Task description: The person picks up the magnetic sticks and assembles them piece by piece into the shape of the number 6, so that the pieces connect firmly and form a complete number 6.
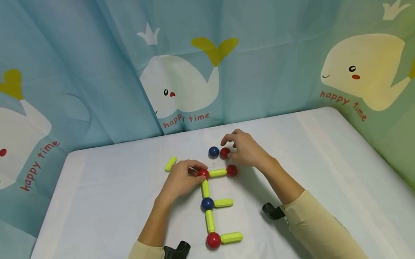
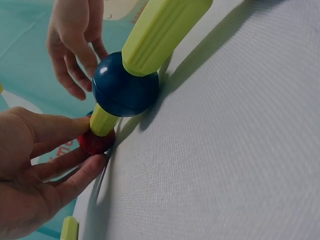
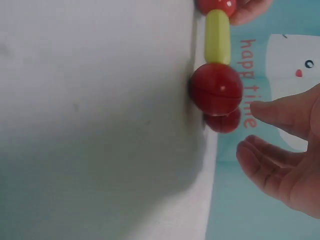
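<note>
Red and blue balls joined by yellow-green rods form an E-like shape on the white table. My left hand point(image 1: 183, 178) pinches the red ball point(image 1: 203, 174) at its top left corner; in the left wrist view thumb and fingers lie around that red ball point(image 2: 96, 142), beyond the blue ball point(image 2: 125, 85). My right hand point(image 1: 248, 149) is beside a loose red ball point(image 1: 224, 153) and above the red ball point(image 1: 232, 170) at the top rod's right end. In the right wrist view the right hand point(image 3: 287, 150) has thumb and fingers apart, with nothing between them.
A loose blue ball point(image 1: 214, 152) lies beside the loose red one at the back. One loose yellow-green rod point(image 1: 170, 164) lies behind the left hand. A whale-print curtain point(image 1: 264, 81) hangs beyond the table's back edge. Black wrist mounts point(image 1: 178, 252) stick out from both sleeves.
</note>
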### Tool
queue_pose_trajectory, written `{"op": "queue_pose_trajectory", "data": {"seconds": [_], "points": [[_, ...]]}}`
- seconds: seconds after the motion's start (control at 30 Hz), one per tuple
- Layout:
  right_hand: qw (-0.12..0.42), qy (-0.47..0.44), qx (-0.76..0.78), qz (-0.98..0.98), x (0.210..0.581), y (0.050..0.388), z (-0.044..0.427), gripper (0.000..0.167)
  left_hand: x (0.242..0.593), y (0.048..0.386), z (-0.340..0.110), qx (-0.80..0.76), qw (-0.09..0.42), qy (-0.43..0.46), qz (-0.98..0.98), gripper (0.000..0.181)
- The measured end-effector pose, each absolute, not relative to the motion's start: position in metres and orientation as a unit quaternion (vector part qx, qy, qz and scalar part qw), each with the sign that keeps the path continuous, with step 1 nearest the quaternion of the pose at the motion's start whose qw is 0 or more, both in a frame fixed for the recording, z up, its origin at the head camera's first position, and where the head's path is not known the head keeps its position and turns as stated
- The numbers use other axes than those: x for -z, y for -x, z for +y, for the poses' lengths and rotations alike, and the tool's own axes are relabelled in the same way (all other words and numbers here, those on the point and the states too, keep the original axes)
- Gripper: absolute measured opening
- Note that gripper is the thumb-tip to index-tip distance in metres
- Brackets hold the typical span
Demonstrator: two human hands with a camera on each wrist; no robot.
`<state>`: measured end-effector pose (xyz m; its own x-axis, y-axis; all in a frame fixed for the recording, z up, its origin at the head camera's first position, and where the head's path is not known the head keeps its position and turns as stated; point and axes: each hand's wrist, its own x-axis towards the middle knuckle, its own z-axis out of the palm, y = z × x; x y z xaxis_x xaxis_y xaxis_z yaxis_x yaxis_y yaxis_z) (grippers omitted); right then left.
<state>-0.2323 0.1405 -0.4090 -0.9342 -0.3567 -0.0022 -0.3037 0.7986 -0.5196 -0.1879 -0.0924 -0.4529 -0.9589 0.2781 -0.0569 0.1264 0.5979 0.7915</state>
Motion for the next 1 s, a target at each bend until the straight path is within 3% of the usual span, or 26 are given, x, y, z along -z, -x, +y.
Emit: {"op": "queue_pose_trajectory", "data": {"seconds": [0.27, 0.7, 1.0], "points": [[0.090, 0.165, 0.255, 0.949, 0.421, 0.246, 0.142, 0.034, 0.454, 0.190, -0.090, -0.442, 0.083, -0.115, 0.886, 0.019], [0.110, 0.153, 0.306, 0.933, 0.429, 0.245, 0.146, 0.027, 0.455, 0.190, -0.095, -0.439, 0.089, -0.105, 0.888, 0.021], [0.080, 0.149, 0.331, 0.928, 0.420, 0.236, 0.154, 0.025, 0.454, 0.190, -0.094, -0.446, 0.090, -0.102, 0.885, 0.021]]}}
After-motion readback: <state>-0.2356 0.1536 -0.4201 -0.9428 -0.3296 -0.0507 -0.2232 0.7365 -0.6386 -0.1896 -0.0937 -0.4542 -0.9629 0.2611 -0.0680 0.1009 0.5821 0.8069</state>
